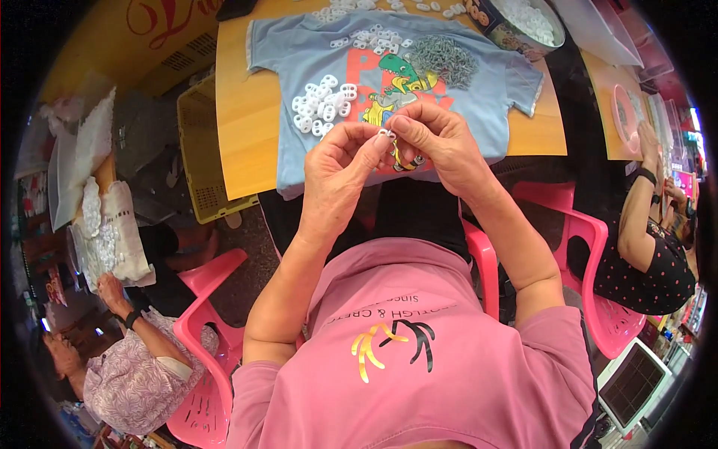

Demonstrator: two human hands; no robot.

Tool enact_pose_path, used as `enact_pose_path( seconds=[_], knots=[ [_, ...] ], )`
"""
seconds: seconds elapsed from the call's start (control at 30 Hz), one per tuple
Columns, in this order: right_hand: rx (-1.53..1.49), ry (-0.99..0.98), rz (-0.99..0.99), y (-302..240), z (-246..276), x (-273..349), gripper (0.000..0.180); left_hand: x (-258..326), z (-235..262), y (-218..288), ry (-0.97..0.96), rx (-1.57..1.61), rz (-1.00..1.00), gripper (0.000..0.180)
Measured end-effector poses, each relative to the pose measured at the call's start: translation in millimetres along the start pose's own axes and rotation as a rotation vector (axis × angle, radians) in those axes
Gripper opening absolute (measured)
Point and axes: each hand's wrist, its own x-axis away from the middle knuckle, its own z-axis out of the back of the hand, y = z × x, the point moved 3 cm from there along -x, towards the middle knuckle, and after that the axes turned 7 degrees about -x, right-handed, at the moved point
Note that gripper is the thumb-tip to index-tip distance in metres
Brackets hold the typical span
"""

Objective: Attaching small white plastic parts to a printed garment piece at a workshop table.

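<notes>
Over the near edge of a blue T-shirt my two hands meet, fingers pinched. Between the thumb and forefinger of my left hand (333,168) is a small white plastic piece (386,133). My right hand (437,142) pinches right beside that piece; whatever is in its fingertips is too small to make out. Just beyond my left hand lies a heap of white two-holed plastic pieces (323,105). Another group of white pieces (374,37) lies farther off. To its right is a pile of small grey metal parts, seemingly screws (445,61).
The printed T-shirt (299,56) is spread on a wooden table (239,150). A round tin (516,30) of white pieces stands at the far right. A yellow crate (206,157) is left of the table. Co-workers on pink chairs (591,232) sit at both sides, a hand (112,295) at white pieces.
</notes>
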Motion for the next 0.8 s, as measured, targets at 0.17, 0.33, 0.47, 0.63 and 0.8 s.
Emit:
enact_pose_path(
  seconds=[0.17,0.33,0.47,0.63,0.8],
  knots=[
    [0.051,0.015,0.021,-3.1,-1.7,0.2,0.019,-1.0,0.3,3.8,0.012,-0.021,0.005,0.018],
    [0.107,0.007,0.036,-3.2,-0.4,-1.7,0.019,-1.9,1.7,5.2,0.027,-0.069,0.003,0.016],
    [0.095,0.018,0.025,-3.6,-2.4,-2.1,0.02,-2.1,2.4,5.1,0.012,-0.069,0.001,0.016],
    [0.116,0.016,-0.001,-3.5,-4.4,-1.8,0.02,-1.2,2.2,6.5,0.014,-0.08,-0.005,0.015],
    [0.159,0.009,0.031,-7.3,-6.6,-1.2,0.019,-0.9,2.0,5.7,0.01,-0.077,-0.011,0.015]
  ],
)
